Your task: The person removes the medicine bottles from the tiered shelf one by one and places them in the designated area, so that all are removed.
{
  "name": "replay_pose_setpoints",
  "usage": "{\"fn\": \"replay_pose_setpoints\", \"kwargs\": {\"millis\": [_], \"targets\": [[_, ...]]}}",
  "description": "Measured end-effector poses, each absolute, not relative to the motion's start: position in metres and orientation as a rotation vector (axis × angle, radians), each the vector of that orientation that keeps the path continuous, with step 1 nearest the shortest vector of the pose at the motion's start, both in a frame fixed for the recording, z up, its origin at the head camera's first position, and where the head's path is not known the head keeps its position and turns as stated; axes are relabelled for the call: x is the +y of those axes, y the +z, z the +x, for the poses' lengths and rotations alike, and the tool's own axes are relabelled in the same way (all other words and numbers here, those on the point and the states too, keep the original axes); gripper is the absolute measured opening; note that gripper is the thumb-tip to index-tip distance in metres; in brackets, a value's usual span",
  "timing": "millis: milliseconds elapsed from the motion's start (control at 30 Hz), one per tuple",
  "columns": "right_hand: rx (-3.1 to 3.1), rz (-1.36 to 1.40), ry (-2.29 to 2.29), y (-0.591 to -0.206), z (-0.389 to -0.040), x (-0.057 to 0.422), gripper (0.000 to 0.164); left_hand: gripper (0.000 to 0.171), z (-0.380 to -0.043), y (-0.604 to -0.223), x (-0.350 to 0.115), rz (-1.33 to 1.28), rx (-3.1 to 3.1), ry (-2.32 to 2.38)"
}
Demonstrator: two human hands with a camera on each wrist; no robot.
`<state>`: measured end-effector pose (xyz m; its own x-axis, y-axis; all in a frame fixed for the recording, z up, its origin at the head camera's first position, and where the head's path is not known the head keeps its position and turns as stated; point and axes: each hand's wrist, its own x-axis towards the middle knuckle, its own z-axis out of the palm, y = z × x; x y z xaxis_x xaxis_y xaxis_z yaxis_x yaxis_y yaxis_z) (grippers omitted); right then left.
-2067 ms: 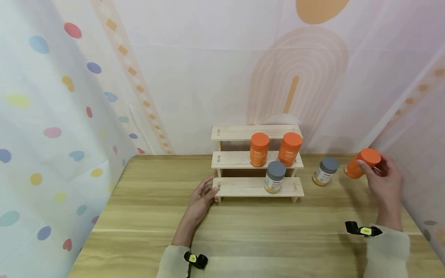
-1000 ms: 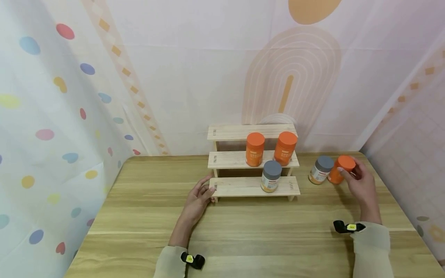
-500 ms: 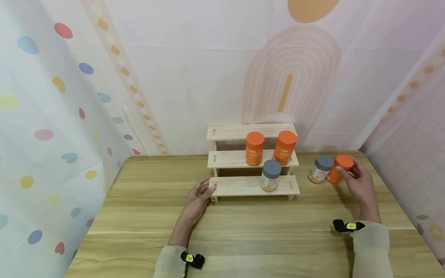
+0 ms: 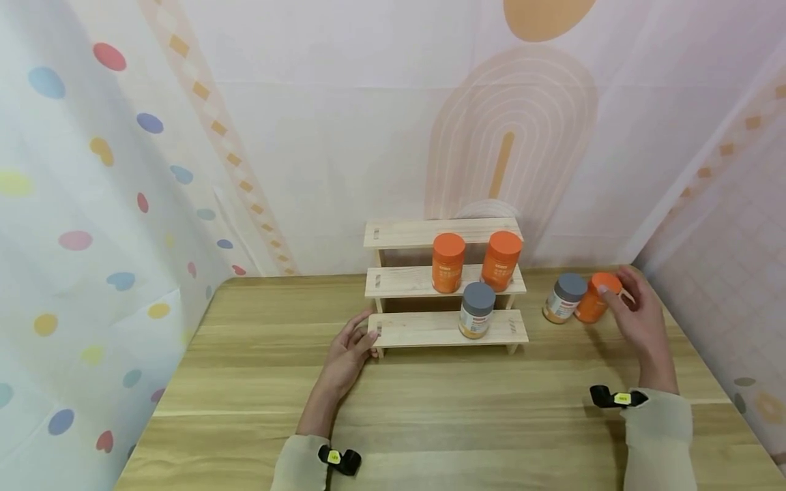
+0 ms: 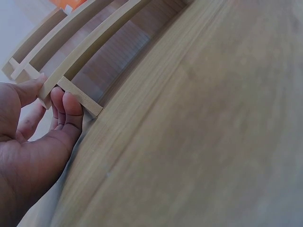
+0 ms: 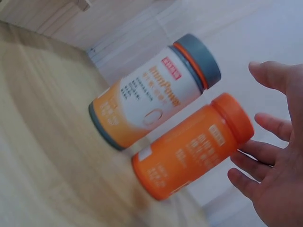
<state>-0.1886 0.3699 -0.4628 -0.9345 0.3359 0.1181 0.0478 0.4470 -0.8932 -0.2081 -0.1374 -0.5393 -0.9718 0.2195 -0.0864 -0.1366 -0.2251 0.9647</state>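
Observation:
My left hand (image 4: 344,356) grips the left end of the lowest step of a three-tier wooden shelf (image 4: 414,329), thumb on top and fingers curled below. On the table at right, an orange supplement bottle (image 4: 591,307) stands upright beside a grey-lidded white supplement bottle (image 4: 560,304). My right hand (image 4: 641,320) is around the orange bottle's right side. In the right wrist view its thumb is apart from the orange bottle (image 6: 189,151) and its fingers are spread near the lid; whether a fingertip touches is unclear.
On the shelf's middle step stand two orange bottles (image 4: 447,266), and a grey-lidded bottle (image 4: 475,315) stands on the lowest step. A patterned curtain (image 4: 331,150) hangs behind the wooden table (image 4: 442,416) and along both sides.
My right hand has brought the orange bottle leftward, set it upright beside the grey-lidded bottle and let go, drawing slightly back. My left hand keeps its hold on the shelf.

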Motion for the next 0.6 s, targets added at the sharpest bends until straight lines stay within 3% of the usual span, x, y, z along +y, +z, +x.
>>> {"fn": "replay_pose_setpoints", "kwargs": {"millis": [600], "targets": [[-2.467, -0.221, 1.482, -0.429, -0.184, 0.342, 0.083, 0.053, -0.209, -0.539, -0.136, 0.06, 1.777, 2.312]]}}
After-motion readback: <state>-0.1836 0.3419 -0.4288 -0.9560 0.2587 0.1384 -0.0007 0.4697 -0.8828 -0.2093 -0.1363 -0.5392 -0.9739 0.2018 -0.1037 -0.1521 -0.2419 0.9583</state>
